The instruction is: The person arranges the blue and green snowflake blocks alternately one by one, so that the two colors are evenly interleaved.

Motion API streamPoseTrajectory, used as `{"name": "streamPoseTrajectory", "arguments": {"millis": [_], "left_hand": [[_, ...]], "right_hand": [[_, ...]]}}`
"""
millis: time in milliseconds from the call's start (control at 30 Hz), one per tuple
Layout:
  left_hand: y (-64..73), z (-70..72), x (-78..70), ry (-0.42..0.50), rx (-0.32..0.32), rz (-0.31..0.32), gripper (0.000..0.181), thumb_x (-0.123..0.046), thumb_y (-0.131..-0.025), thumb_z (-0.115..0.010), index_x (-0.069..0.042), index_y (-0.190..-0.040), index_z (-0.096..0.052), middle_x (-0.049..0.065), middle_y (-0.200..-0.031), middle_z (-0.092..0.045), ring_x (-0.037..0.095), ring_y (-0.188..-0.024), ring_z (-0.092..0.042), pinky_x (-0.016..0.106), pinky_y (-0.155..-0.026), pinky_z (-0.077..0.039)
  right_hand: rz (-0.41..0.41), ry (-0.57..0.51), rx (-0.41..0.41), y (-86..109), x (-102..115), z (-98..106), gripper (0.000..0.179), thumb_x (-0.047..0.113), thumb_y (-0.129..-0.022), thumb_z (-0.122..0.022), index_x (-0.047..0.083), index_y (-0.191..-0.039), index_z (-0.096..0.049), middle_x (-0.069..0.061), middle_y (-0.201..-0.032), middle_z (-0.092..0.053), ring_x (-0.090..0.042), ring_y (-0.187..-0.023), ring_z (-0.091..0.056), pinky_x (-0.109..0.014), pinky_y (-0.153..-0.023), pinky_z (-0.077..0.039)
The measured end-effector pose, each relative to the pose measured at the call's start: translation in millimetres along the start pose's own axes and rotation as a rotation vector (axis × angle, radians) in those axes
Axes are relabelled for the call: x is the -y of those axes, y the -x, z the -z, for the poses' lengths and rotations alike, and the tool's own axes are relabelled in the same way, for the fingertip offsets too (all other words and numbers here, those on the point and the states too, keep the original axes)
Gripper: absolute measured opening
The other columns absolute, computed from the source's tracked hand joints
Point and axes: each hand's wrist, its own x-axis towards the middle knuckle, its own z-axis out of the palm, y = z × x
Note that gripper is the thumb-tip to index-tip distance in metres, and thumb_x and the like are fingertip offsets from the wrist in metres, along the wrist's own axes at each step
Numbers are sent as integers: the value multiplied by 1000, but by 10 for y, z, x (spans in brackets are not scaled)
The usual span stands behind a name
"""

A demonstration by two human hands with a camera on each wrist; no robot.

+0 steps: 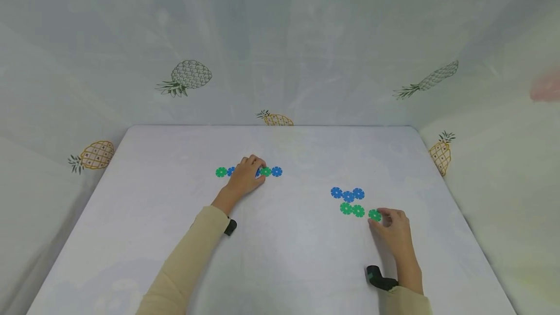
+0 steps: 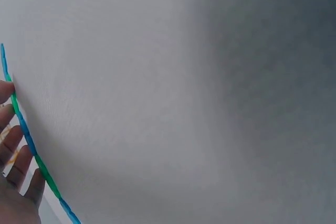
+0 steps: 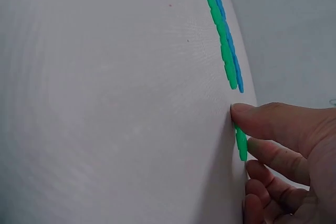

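A straight row of alternating green and blue notched plastic discs lies left of the table's middle. My left hand (image 1: 246,175) reaches over it and hides its centre. The thumb and index finger pinch a green disc (image 1: 265,171) near the right end, beside a blue end disc (image 1: 277,171). At the row's left end is another green disc (image 1: 221,172). On the right, my right hand (image 1: 395,230) pinches a single green disc (image 1: 375,215) at its edges, thumb below and index finger above. In the right wrist view this green disc (image 3: 241,142) sits flat against the table.
Several loose discs are grouped left of my right hand: blue discs (image 1: 348,196) behind, and two green discs (image 1: 352,209) in front. The white table (image 1: 288,256) meets a pineapple-print sheet (image 1: 280,62) at its far and side edges.
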Motion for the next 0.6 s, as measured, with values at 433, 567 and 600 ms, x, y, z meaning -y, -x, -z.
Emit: {"name": "streamPoseTrajectory", "arguments": {"millis": [433, 567, 600], "left_hand": [[-15, -43, 39, 2, -19, -28, 29, -21, -87, -64, -12, -112, -55, 8, -116, -51, 29, -111, -45, 45, -92, -41], [-21, -41, 46, -1, -10, -24, 29, -22, -87, -63, -13, -113, -55, 8, -117, -50, 29, -112, -45, 45, -93, -41], [-23, -40, 48, -2, -9, -23, 29, -22, -87, -63, -13, -114, -55, 8, -118, -50, 29, -112, -44, 45, -93, -41]], "right_hand": [[-13, -26, -21, -16, -14, -11, 44, 13, -86, -63, -10, -121, -49, -27, -122, -41, -40, -114, -39, -53, -98, -36], [-12, -22, -30, -19, -14, -12, 42, 14, -86, -63, -10, -118, -51, -27, -119, -42, -39, -110, -41, -52, -94, -38], [-10, -22, -32, -20, -14, -12, 42, 14, -86, -64, -10, -118, -51, -27, -119, -42, -39, -110, -41, -51, -94, -38]]}}
